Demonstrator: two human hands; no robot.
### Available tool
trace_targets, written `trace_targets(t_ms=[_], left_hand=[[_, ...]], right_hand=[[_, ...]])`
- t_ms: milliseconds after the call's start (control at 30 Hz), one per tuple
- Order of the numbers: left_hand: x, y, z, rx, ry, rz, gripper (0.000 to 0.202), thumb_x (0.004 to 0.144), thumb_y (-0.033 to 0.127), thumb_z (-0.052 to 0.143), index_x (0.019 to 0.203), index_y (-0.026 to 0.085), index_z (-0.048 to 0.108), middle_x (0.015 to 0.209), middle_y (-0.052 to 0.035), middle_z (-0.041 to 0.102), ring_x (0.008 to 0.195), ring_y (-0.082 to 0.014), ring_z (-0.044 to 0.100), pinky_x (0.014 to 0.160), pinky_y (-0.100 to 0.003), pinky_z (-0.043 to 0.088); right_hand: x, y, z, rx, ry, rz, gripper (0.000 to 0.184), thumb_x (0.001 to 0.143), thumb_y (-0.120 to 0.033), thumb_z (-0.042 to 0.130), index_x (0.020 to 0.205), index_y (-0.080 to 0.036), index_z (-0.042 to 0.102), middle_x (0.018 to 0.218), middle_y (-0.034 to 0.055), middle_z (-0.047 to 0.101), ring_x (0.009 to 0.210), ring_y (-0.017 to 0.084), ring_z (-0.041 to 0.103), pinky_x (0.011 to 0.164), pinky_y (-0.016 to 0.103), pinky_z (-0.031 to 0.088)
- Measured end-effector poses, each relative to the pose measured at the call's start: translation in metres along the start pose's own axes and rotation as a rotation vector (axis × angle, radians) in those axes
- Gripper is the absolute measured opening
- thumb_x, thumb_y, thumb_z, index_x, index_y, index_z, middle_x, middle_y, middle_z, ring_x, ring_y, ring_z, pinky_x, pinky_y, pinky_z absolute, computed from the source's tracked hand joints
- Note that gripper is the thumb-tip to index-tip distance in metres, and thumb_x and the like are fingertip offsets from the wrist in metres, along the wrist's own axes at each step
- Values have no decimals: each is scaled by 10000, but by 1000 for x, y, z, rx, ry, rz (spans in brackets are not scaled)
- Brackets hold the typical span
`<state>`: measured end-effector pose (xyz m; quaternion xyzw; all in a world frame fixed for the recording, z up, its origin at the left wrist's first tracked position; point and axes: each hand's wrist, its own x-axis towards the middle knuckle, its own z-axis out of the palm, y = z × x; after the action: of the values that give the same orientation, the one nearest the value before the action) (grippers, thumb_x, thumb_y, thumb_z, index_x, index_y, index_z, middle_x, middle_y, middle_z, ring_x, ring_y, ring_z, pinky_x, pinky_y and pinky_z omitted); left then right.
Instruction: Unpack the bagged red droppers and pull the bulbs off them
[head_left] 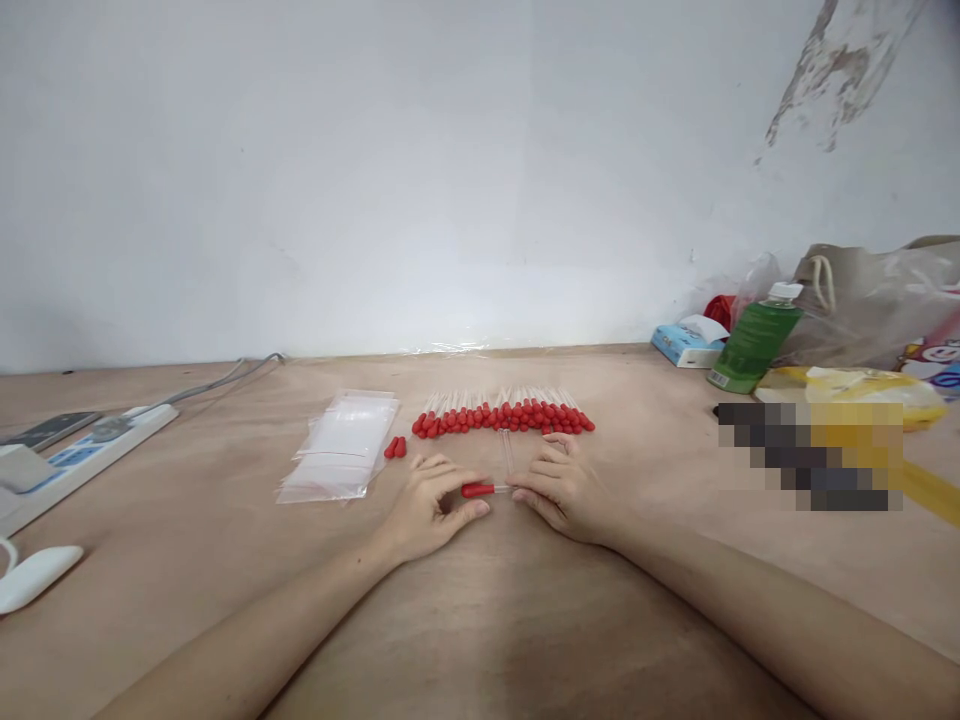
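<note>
A dropper with a red rubber bulb (477,491) and a clear tube lies level between my hands. My right hand (564,488) pinches its tube end between thumb and index finger. Around the bulb, my left hand (435,500) curves with thumb and index finger apart; the index finger is close along the bulb's top, and contact is unclear. Just behind, clear tubes (507,452) without bulbs lie on the table. Farther back is a long row of red-bulbed droppers (499,415), tubes pointing to the wall. Loose red bulbs (395,448) sit left of the row.
Clear plastic bags (337,445) are stacked on the wooden table (225,560) at left. A power strip (97,455) with a cable and a phone (52,430) lie farther left. At right stand a green bottle (756,340), tissue pack (686,345) and bags (870,310).
</note>
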<state>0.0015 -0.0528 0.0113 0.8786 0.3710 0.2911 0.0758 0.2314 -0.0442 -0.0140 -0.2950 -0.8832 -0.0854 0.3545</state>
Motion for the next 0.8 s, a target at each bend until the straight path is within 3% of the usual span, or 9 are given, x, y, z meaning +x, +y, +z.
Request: trace_targets(t_ms=[300,800], left_hand=[[0,-1,6,34,-16,-10,225,851,369,479,835,236,659,686,1,652,667,-145,531,729,-328,302],[-2,0,4,-103,-84,-9,254,867,333,437,769,208,635,711,-9,654,672,-141,566,764,-317,351]], right_hand=[[2,-3,-5,-26,14,-18,185,851,-256,464,805,-225,640,619,-12,600,670,125,447,841,366,272],[-3,-3,-2,16,-1,-65,165,838,-236,474,806,-225,636,603,-17,586,663,125,437,837,370,274]])
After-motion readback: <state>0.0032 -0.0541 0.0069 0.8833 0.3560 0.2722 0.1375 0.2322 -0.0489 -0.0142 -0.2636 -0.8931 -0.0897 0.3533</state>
